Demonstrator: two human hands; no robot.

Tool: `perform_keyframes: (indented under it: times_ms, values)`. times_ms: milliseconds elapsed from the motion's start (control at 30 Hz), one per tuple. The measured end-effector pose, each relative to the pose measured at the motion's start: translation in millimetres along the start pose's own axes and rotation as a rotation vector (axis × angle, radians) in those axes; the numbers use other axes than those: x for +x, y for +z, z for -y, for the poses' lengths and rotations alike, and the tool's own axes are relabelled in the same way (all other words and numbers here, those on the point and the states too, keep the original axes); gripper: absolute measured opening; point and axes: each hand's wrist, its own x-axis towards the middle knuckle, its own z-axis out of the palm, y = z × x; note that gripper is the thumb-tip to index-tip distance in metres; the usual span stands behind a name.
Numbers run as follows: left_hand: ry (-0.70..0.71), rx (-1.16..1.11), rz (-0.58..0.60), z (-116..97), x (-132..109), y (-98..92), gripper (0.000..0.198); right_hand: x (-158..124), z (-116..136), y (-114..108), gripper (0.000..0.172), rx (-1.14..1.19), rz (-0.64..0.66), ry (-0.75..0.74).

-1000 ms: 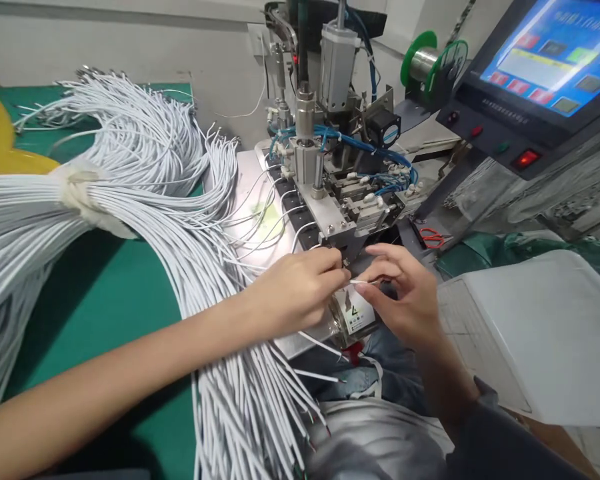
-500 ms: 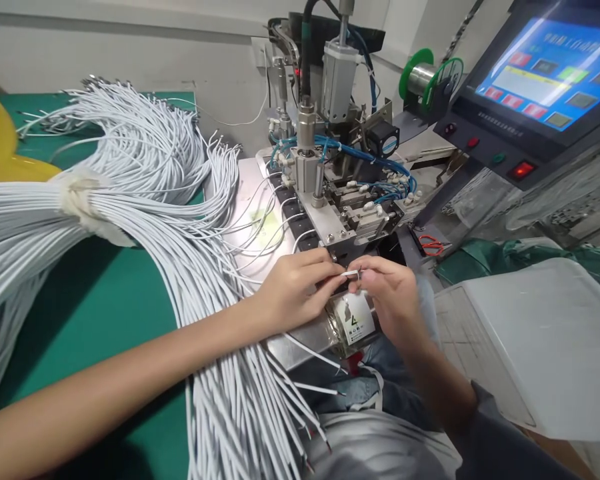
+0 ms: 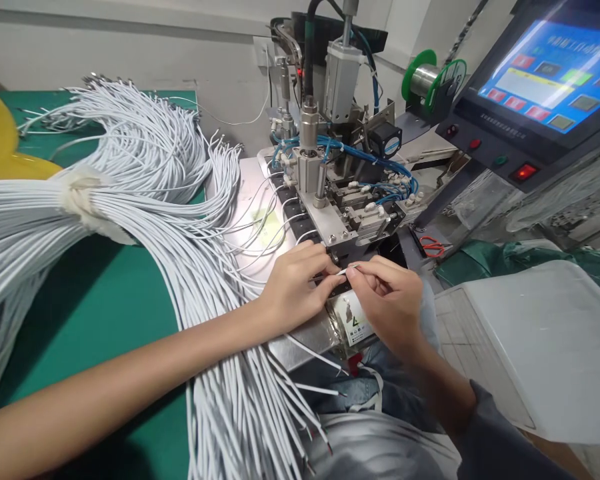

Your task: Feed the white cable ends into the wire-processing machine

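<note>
My left hand (image 3: pixel 296 288) and my right hand (image 3: pixel 387 300) meet at the front of a small metal machine (image 3: pixel 337 193). Both pinch the same thin white wire end (image 3: pixel 347 269) between thumb and fingers, just below the machine's black fixture slots. A label with a warning triangle (image 3: pixel 355 321) sits under my right hand. A large bundle of white wires (image 3: pixel 145 200), tied with tape, fans across the green table (image 3: pixel 100 300) to my left; its loose ends hang over the table's front edge near my left forearm.
A touch screen (image 3: pixel 545 73) with coloured buttons stands at the upper right, over a panel with a red lit switch (image 3: pixel 524 172). A green spool of wire (image 3: pixel 425 77) sits behind the machine. Red scissors (image 3: pixel 433 245) lie right of it. A white plastic tray (image 3: pixel 545 340) fills the lower right.
My right hand has moved left and closed in until it meets my left hand at the wire end. The view shifted down slightly.
</note>
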Motion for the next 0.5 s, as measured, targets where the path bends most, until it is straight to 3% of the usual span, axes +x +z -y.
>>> perform_keyframes:
  times_ms: [133, 267, 367, 500]
  values:
    - [-0.032, -0.083, 0.034, 0.7, 1.0, -1.8, 0.018, 7.1, -1.9, -3.6, 0.017, 0.127, 0.029, 0.027]
    - [0.025, -0.240, 0.154, 3.4, 3.9, -4.2, 0.019, 6.9, -8.7, 2.5, 0.014, 0.195, 0.002, 0.037]
    - [0.042, -0.194, 0.119, 5.2, 3.3, -3.0, 0.020, 0.8, -11.8, 10.4, 0.016, 0.087, -0.071, -0.010]
    - [0.124, 0.032, 0.036, 8.7, 0.4, -0.5, 0.021, -4.4, -11.0, 13.5, 0.019, -0.194, -0.141, -0.203]
